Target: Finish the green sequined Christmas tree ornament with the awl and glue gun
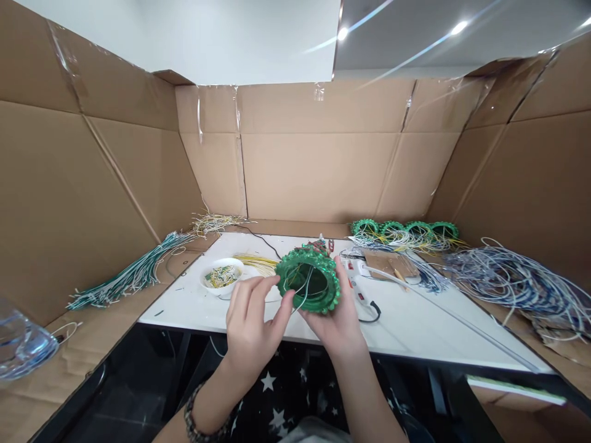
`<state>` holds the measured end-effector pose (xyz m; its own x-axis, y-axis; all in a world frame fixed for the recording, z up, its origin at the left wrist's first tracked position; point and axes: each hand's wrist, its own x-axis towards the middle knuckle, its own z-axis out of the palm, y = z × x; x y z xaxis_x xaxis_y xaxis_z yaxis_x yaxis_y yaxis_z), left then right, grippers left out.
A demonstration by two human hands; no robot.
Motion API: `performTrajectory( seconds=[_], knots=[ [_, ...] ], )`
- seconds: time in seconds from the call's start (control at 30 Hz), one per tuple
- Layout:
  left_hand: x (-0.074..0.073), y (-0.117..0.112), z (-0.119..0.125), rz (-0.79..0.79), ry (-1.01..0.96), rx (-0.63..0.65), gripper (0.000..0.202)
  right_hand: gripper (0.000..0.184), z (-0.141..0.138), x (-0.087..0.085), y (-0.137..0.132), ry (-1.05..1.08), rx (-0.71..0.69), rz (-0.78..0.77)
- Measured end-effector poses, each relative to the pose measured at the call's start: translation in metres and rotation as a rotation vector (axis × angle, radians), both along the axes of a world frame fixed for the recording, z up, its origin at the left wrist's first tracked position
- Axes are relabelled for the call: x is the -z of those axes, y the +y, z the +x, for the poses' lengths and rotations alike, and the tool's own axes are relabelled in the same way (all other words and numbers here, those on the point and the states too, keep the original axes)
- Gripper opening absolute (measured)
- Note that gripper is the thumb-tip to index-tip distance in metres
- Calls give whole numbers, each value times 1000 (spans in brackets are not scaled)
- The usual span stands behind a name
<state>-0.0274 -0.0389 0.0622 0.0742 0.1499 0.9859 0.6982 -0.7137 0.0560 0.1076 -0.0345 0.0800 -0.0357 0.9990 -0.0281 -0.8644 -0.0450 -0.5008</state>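
Observation:
A green, bumpy-rimmed, hollow plastic piece [333,280] is tilted with its round opening toward me. Around its right side and underside wraps my right hand [339,314], holding it up above the table. Thin white and yellowish wires [302,289] run inside the opening and hang out over its lower left edge. At that edge is my left hand [258,307], thumb and index finger bent close to the rim and the wires; whether a wire is pinched between them I cannot make out. Behind the green piece shows a small reddish part [318,245].
On the white table [184,311] stand a white bowl [203,280] of wire scraps and a power strip [357,286]. Green-white wires [133,277] lie left; blue-white wire coils [521,277] lie right. Several green rings [391,229] sit at the back. Cardboard walls [318,172] surround the table.

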Motion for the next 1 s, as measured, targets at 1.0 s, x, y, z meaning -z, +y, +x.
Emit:
performTrajectory(
  seconds=[1.0],
  knots=[
    [15, 11, 5, -210, 24, 157, 14, 72, -43, 29, -23, -263, 685, 186]
  ],
)
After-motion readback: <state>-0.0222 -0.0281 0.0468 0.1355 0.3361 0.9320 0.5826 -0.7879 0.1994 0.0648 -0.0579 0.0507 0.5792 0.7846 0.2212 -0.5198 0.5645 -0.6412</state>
